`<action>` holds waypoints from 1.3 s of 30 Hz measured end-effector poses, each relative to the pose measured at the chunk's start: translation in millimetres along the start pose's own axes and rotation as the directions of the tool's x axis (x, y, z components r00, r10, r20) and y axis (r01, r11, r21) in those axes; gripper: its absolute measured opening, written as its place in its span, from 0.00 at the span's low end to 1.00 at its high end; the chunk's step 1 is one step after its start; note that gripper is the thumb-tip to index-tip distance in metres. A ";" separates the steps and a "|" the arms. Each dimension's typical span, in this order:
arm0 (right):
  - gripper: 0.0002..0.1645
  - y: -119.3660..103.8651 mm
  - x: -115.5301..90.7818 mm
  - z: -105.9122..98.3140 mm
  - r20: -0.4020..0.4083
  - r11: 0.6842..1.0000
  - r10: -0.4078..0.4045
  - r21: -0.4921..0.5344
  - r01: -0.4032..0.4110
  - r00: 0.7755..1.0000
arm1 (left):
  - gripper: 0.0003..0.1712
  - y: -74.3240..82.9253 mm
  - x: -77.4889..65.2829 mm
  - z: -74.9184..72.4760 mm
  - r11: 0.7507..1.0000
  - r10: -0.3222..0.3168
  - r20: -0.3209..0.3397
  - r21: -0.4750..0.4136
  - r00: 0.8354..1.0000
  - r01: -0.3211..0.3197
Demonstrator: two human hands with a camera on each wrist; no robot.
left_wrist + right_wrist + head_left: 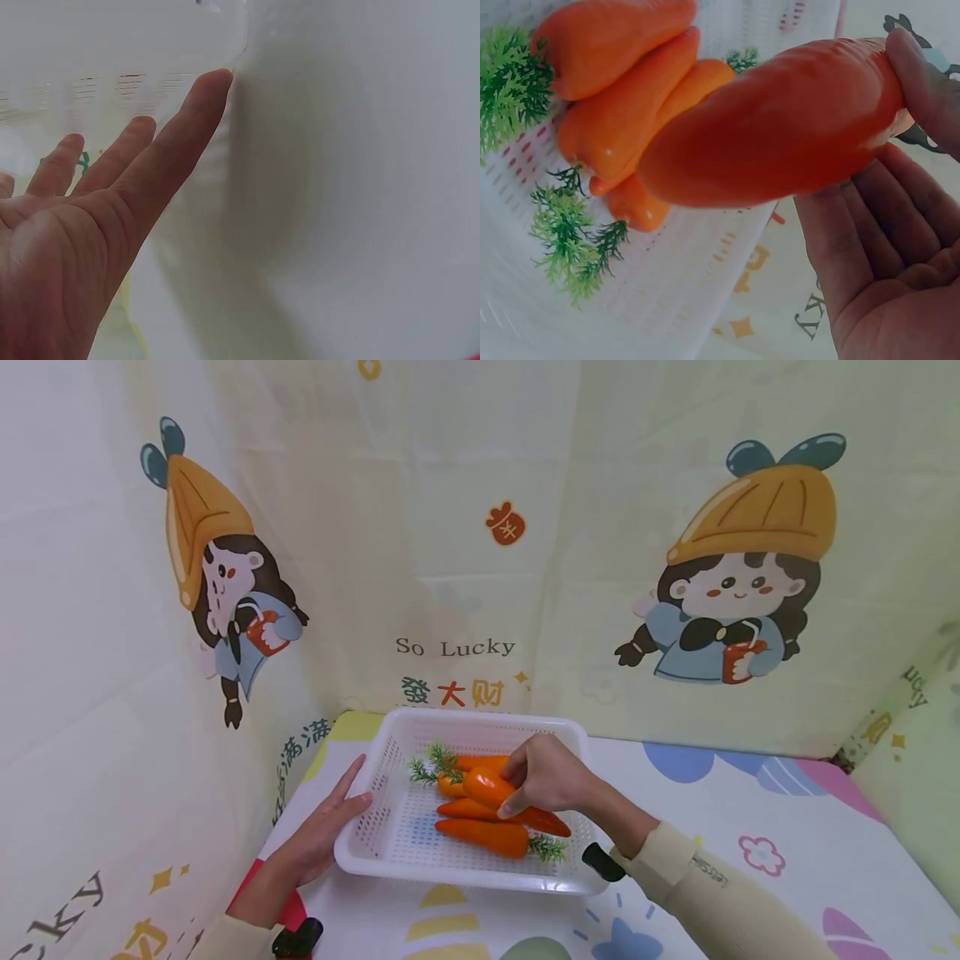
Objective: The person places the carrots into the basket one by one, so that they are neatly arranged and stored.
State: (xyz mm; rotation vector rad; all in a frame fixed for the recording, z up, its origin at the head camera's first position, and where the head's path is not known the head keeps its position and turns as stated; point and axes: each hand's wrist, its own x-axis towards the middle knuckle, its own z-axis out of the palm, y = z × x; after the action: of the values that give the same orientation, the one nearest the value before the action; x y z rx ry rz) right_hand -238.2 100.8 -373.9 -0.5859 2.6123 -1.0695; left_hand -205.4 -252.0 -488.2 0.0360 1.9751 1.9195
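A white perforated plastic basket [465,877] holds several orange toy carrots, among them a front carrot [480,836] with its green leaves pointing right. Over the pile my right hand [553,772] pinches a carrot [487,787] between thumb and fingers. In the right wrist view that held carrot [772,127] is raised above the others, its blunt end facing left; no leaves show on it. My left hand [322,833] is at the basket's left side, fingers extended along the wall. The left wrist view has its index fingertip at the basket corner [202,45].
A printed cloth [697,810] covers the table under the basket. Cream curtains [562,593] with cartoon figures stand close behind and at both sides. Green leaves [435,766] of another carrot lie toward the basket's left back.
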 end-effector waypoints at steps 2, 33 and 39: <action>0.25 1.1 1.2 1.7 0.014 1.000 -0.007 -0.001 0.007 1.000 | 0.44 -0.1 0.0 0.5 1.000 -0.005 -0.001 0.000 1.000 0.005; 0.18 11.4 24.8 33.9 0.202 0.994 -0.068 -0.067 0.083 0.977 | 0.45 0.5 -1.5 -2.4 1.000 -0.017 0.025 -0.019 1.000 0.017; 0.19 11.6 28.2 35.7 0.214 0.989 -0.085 -0.099 0.108 0.973 | 0.45 3.0 -1.3 -4.7 1.000 -0.008 0.022 -0.005 1.000 0.008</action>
State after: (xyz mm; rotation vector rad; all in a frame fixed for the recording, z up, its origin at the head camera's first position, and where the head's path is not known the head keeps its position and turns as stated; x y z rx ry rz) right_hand -252.8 73.7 -409.3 -0.8115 2.4914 -0.8430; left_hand -206.3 -256.7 -485.0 0.0471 1.9533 1.9106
